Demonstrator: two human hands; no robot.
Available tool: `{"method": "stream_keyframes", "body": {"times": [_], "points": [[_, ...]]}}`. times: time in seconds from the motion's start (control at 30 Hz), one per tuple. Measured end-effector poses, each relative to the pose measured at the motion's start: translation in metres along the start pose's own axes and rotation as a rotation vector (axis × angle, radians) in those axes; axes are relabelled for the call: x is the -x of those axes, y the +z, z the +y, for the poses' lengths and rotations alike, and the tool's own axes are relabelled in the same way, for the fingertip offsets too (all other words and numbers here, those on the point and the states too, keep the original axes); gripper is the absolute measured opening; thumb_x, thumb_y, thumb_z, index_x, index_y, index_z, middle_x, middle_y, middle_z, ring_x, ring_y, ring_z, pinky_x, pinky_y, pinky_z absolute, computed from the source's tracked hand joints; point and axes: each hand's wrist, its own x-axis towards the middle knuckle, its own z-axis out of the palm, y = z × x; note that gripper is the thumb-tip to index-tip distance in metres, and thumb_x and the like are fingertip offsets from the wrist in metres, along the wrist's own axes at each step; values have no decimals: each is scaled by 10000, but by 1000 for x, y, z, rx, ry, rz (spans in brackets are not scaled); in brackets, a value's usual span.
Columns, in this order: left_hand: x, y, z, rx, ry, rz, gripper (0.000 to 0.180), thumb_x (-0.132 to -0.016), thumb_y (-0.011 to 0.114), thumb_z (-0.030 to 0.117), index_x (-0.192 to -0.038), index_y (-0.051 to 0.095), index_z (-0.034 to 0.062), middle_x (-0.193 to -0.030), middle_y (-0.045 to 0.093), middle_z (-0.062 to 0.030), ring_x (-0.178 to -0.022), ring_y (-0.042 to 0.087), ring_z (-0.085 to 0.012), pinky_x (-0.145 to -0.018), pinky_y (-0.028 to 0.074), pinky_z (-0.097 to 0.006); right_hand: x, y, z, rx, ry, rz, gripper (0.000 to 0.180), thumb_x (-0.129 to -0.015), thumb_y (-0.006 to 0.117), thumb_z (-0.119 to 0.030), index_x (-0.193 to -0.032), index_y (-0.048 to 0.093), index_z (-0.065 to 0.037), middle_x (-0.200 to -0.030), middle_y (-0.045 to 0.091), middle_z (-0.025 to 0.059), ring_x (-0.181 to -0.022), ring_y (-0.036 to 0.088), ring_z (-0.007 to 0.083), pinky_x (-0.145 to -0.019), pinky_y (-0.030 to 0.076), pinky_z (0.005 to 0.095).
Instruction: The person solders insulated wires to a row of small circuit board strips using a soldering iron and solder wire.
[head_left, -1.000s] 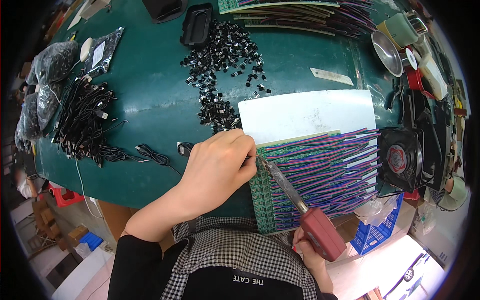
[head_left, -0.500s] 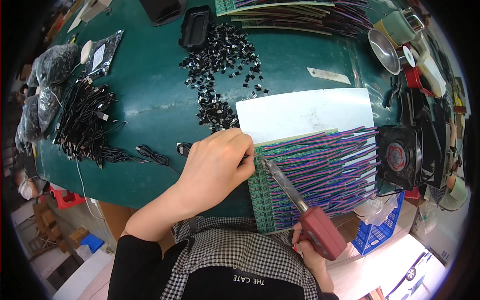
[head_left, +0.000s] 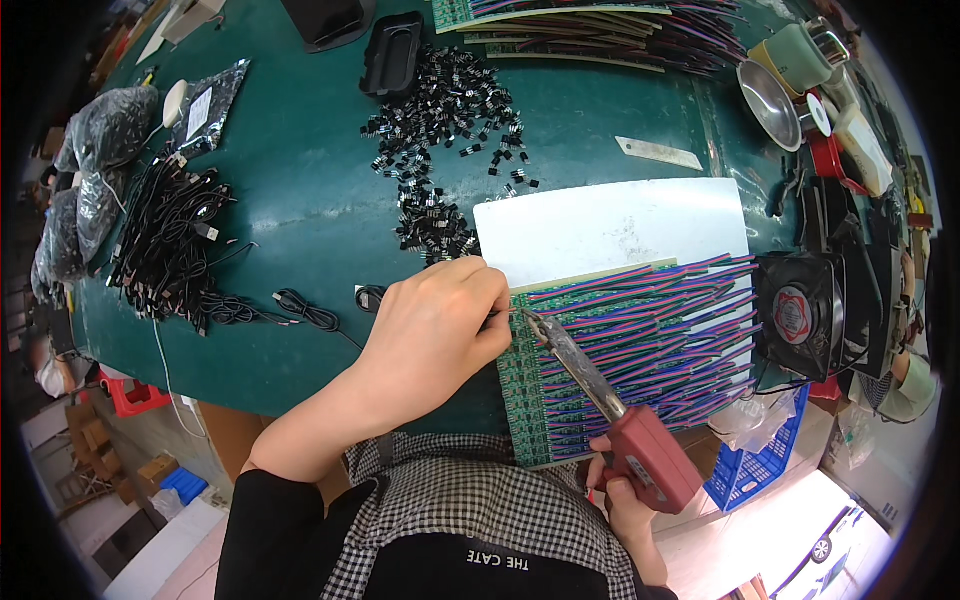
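My left hand (head_left: 435, 325) is closed in a pinch at the upper left corner of a green circuit board panel (head_left: 525, 385). What its fingertips hold is hidden or too small to make out. In my right hand (head_left: 625, 505) is a soldering iron (head_left: 652, 458) with a red handle, its shaft slanting up and left. The iron's tip meets the panel's left strip close to my left fingertips. Rows of purple, red and blue wires (head_left: 640, 340) run rightward across the panel, which lies partly on a white sheet (head_left: 610, 225).
Small black components (head_left: 450, 110) lie heaped beyond my left hand, near a black tray (head_left: 390, 55). Black cables (head_left: 165, 240) are piled at left. A fan (head_left: 800, 310) stands right of the panel. More wired boards (head_left: 580, 40) are stacked at the back; a metal blade (head_left: 657, 152) lies nearer.
The soldering iron's handle and my right hand have shifted slightly right and up, with its tip still by the panel's left strip. My left hand has stayed in place.
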Motion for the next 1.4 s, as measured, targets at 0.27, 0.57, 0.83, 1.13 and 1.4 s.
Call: {"method": "stream_keyframes", "body": {"times": [0.27, 0.57, 0.83, 1.13, 1.4], "points": [[0, -1, 2, -29, 3, -4, 95, -713, 644, 19, -755, 559, 22, -723, 559, -82, -660, 591, -227, -590, 477, -324, 2, 1, -2, -30, -59, -71, 537, -810, 670, -115, -1271, 427, 16, -1176, 569, 157, -733, 569, 153, -638, 463, 250], [0, -4, 1, 60, 11, 13, 83, -733, 641, 16, -790, 580, 25, -715, 557, -83, -659, 589, -221, -571, 463, -312, 1, 0, -1, -14, -115, -94, 529, -830, 658, -171, -1273, 430, 10, -1188, 564, 145, -729, 561, 148, -624, 443, 239], [-4, -11, 2, 80, 68, -115, 110, -725, 634, 22, -794, 549, 24, -762, 536, -91, -759, 547, -272, -673, 437, -364, 5, -1, 0, -42, -69, -40, 586, -806, 696, -170, -1282, 409, 16, -1135, 585, 162, -708, 572, 158, -615, 462, 246], [-9, -11, 4, -9, 137, -149, 126, -710, 619, 15, -767, 507, 12, -765, 519, -116, -778, 533, -306, -678, 435, -395, 5, -6, -3, 40, 69, -39, 639, -738, 749, -111, -1255, 422, 74, -946, 642, 134, -688, 609, 168, -629, 511, 272], [-8, -8, 8, -46, 145, -126, 122, -704, 619, 14, -760, 511, 13, -758, 514, -110, -779, 535, -302, -678, 443, -393, 19, -29, 24, 604, -36, 48, 466, -633, 718, -7, -1083, 603, 30, -902, 662, 118, -722, 652, 186, -684, 529, 279]]}}
